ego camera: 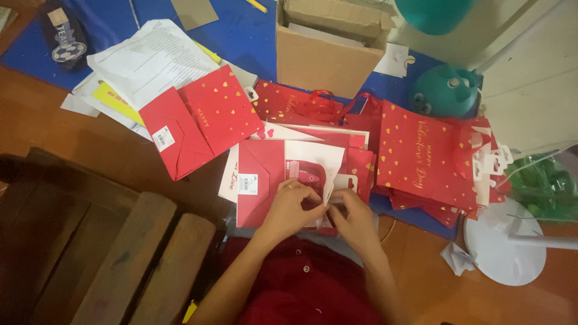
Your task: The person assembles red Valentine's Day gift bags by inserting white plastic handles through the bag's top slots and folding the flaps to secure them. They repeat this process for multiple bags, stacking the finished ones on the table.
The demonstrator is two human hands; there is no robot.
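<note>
A flat, folded red and white paper gift bag (265,174) lies in front of me, bottom flap up with a white sticker on it. My left hand (292,204) presses on its lower middle, and a ring shows on one finger. My right hand (355,213) pinches the bag's white card edge beside the left fingers. Both hands meet at the bag's lower right part. A red ribbon handle shows through the bag's opening just above my fingers.
Another folded red bag with gold hearts (198,120) lies to the left, and a stack of similar bags (427,159) lies to the right. A cardboard box (328,45), white papers (150,60), a teal balloon (442,90), a white disc (503,244) and a wooden pallet (90,241) surround them.
</note>
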